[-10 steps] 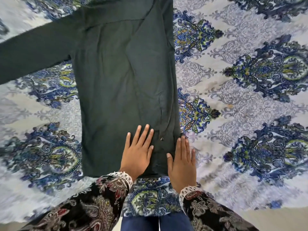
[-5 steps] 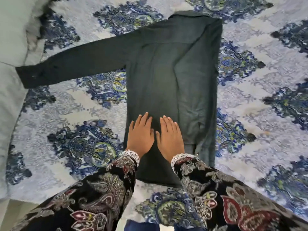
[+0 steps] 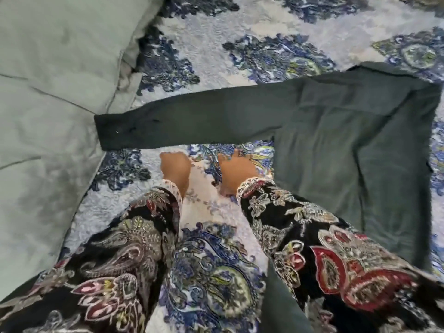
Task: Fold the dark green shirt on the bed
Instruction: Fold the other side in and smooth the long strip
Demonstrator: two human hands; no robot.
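Closest to the camera, two patterned sleeves (image 3: 134, 248) are reaching out over the blue flowery bedspread (image 3: 211, 272). Half a second ago both hands were lying flat on the body of the shirt. Now they are sitting off to its left, over the bedspread, just under the long sleeve. The left hand (image 3: 175, 168) and right hand (image 3: 236, 173) are blurry, with fingers pointing away, so I cannot tell if they are holding anything. The dark green shirt (image 3: 355, 145) is lying flat on the bed, on the right. Its sleeve (image 3: 192, 121) is stretching left, and its cuff is touching the grey-green pillow (image 3: 48, 92).
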